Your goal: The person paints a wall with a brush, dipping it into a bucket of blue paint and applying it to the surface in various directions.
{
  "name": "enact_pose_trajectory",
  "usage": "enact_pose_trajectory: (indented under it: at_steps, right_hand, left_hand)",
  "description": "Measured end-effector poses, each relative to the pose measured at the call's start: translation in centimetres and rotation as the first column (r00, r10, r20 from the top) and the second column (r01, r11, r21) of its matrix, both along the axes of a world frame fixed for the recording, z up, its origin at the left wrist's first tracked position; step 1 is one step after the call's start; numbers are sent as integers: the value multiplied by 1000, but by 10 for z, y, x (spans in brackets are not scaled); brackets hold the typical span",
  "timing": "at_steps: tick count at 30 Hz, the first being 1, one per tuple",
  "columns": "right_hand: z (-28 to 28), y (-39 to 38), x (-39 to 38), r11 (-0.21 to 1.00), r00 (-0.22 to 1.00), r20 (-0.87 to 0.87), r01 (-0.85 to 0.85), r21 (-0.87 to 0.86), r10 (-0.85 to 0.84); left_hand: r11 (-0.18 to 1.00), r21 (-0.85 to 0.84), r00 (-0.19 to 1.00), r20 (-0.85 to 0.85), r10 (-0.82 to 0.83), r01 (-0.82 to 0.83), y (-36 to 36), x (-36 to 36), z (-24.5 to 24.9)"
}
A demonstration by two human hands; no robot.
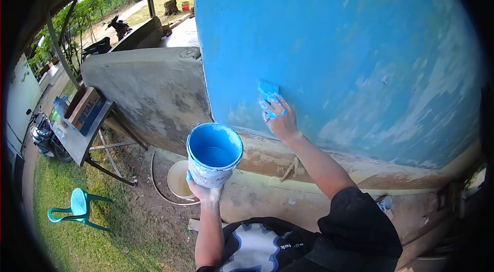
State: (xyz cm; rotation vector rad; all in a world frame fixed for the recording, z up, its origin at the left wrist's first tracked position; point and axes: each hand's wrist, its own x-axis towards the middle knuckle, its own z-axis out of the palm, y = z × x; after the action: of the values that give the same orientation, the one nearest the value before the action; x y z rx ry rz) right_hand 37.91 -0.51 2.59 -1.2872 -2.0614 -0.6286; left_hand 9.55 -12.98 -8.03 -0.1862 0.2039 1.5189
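Observation:
My left hand (205, 189) holds up a paint-smeared bucket (212, 173) from below, with blue paint inside. My right hand (279, 118) is closed around a paintbrush (268, 88), whose blue bristles rest against the wall (309, 40). Blue paint marks the fingers of my right hand. Bright blue coats much of the wall, while paler, streaky patches show at its right side and near its lower edge.
Below the bucket, a pale tub (178, 179) stands on the ground beside a hose (157, 187). A table (77, 141) with a cardboard box (85, 110) and a green chair (79, 204) are at left. A low grey wall (149, 79) adjoins the blue one.

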Motion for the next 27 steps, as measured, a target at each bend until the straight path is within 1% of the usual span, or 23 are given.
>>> enact_pose_trajectory:
  at_steps: [1,2,3,5,6,8,9,10,11,12,13,14,16,17,19,20,21,22,25,26,27]
  right_hand:
    - [23,-5,5,993,1000,8,-9,116,8]
    - [34,-8,9,973,1000,17,-19,232,16]
    - [32,-6,14,973,1000,17,-18,231,14]
    - [19,0,24,963,999,-1,-43,267,45]
    - [5,1,26,962,999,-2,-38,270,40]
    - [-47,-2,27,991,994,108,-19,135,5]
    - [-77,2,30,994,988,150,-33,101,17]
    - [-97,-1,28,997,981,190,-44,64,31]
    - [-116,-5,27,997,981,189,-41,64,28]
    - [-127,-11,21,986,979,201,0,-165,34]
    - [-128,-13,17,924,977,208,42,-381,42]
    - [-125,-12,19,926,978,205,43,-374,37]
    - [-107,-9,21,945,992,120,11,-326,30]
    - [-94,-5,23,947,993,118,9,-322,31]
    - [-39,-4,26,998,999,5,-41,-48,41]
    - [-17,-9,26,998,999,4,-42,-54,42]
    - [6,-13,26,995,999,18,-44,87,42]
    - [16,-15,26,972,999,33,-47,231,41]
    - [9,-9,22,973,998,-17,-59,223,65]
    - [-7,-5,23,973,998,-20,-57,224,63]
    - [-36,0,24,978,997,39,-66,199,59]
  left_hand:
    - [1000,-4,1000,-1,-1,1,1,1,-5]
    - [999,34,1000,-11,4,-4,4,1,-14]
    - [997,73,1000,-21,9,-8,5,1,-19]
    - [997,82,1000,-7,5,-4,7,4,-28]
    - [996,93,1000,8,4,-5,8,6,-30]
    - [996,91,1000,-13,-2,3,9,8,-32]
    - [997,83,999,-35,-6,9,8,10,-33]
    - [997,81,999,-35,-9,11,7,12,-31]
    - [997,71,1000,-10,-18,19,6,13,-28]
    - [998,64,1000,14,-27,26,7,14,-25]
    - [997,70,1000,12,-29,28,7,16,-23]
    - [997,58,999,-1,-43,43,7,17,-22]
    - [997,56,998,-20,-53,54,10,17,-23]
    - [996,79,999,-11,-52,52,10,17,-27]
    - [995,92,999,0,-49,49,8,20,-30]
    - [993,97,998,1,-61,61,7,21,-27]
    - [992,103,997,2,-73,72,6,22,-26]
    - [992,102,997,3,-71,70,7,22,-30]
    - [988,146,998,-23,-54,57,7,23,-35]
    - [990,126,998,-20,-57,59,6,23,-35]
    - [992,107,998,-17,-59,61,6,23,-32]
